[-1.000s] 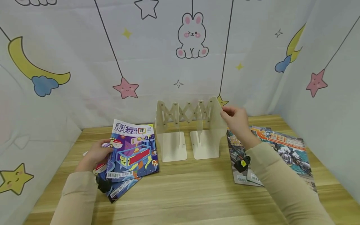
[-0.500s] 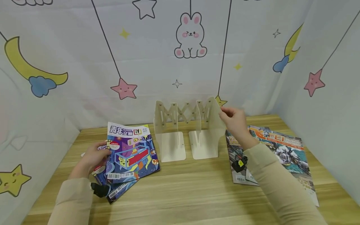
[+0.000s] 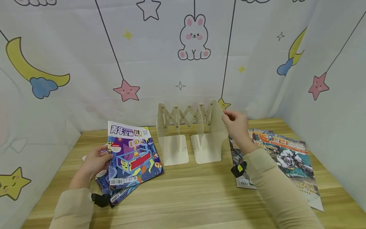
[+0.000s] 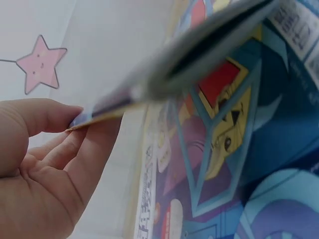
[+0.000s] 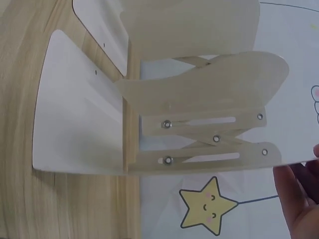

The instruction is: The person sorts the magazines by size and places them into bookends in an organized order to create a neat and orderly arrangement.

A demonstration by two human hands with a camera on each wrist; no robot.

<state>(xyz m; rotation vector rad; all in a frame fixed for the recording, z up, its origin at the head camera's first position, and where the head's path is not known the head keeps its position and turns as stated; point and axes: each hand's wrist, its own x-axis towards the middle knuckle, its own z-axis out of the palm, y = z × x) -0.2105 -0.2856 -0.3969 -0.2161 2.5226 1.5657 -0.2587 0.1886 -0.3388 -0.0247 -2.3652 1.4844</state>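
My left hand [image 3: 95, 161] pinches the left edge of a purple and blue magazine [image 3: 132, 151], thumb on top and fingers below in the left wrist view. That edge is raised. Under it lies a similar magazine [image 3: 121, 194], turned at an angle and mostly covered. A cream metal bookend [image 3: 184, 148] with upright panels and a crisscross folding frame stands mid-table at the back. My right hand [image 3: 236, 126] holds the top edge of its right end panel [image 5: 84, 114] between thumb and fingers.
Magazines with robot-like covers [image 3: 288, 159] overlap at the right, partly behind my right forearm. The wooden table [image 3: 183, 197] ends at a white curtain [image 3: 148, 57] printed with stars, moons and a rabbit. Black wrist cameras [image 3: 100, 199] sit at both cuffs.
My left hand has shifted slightly left with the magazine's left edge. The right end panel has come slightly left with my right hand, and the gap between the bookend's base plates is narrower.
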